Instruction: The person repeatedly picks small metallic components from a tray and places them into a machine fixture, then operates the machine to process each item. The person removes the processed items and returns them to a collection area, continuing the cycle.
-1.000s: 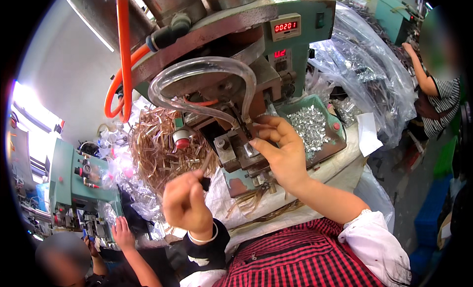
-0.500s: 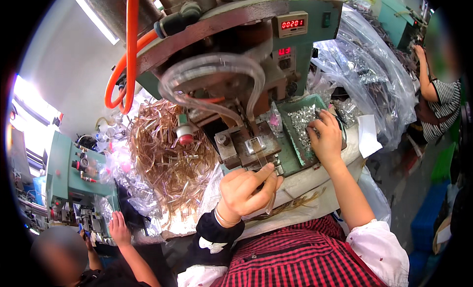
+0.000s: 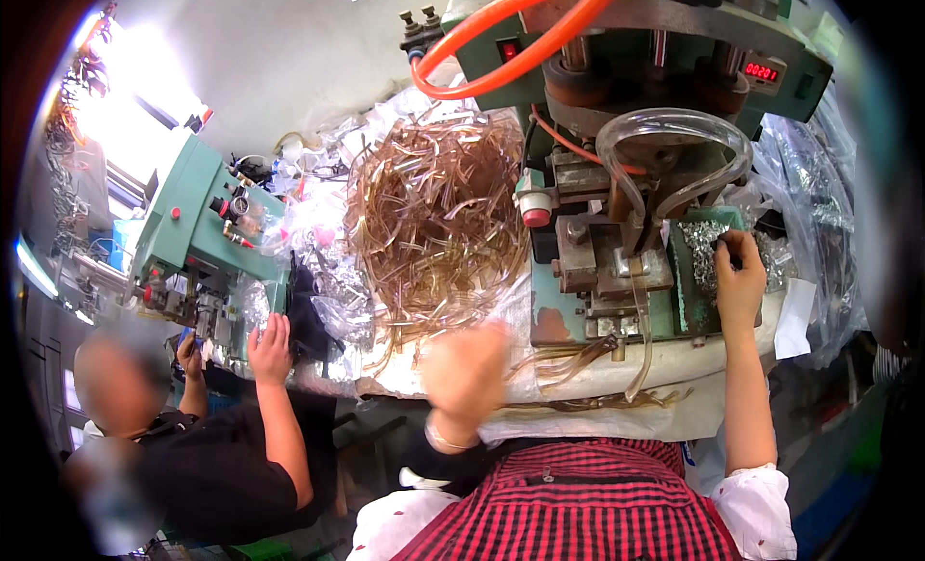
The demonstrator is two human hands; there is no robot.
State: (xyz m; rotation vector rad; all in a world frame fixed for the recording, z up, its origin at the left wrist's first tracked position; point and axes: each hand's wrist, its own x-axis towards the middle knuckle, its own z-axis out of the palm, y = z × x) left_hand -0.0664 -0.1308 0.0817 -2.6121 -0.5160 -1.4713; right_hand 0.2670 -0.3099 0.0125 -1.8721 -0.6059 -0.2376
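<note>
My left hand (image 3: pixel 467 373) is a blur in front of the table edge, just below a big tangle of brownish clear tubes (image 3: pixel 434 224); its fingers cannot be made out. My right hand (image 3: pixel 737 281) reaches into a green tray (image 3: pixel 686 306) of small silvery metal parts (image 3: pixel 708 248), fingertips bent down among them; whether they pinch one is hidden. Between the hands stands a green press machine (image 3: pixel 617 243) with a clear hose loop (image 3: pixel 674 142) and a few tubes hanging off its front.
An orange hose (image 3: pixel 511 50) arcs over the machine, which has a red digit display (image 3: pixel 761 71). Clear plastic bags (image 3: pixel 809 195) lie at the right. On the left, another person's hand (image 3: pixel 270 349) works at a second green machine (image 3: pixel 202 233).
My left hand has dropped from the machine's front to the left, toward the tube pile. My right hand went from the machine to the parts tray and stays there. The view swung left.
</note>
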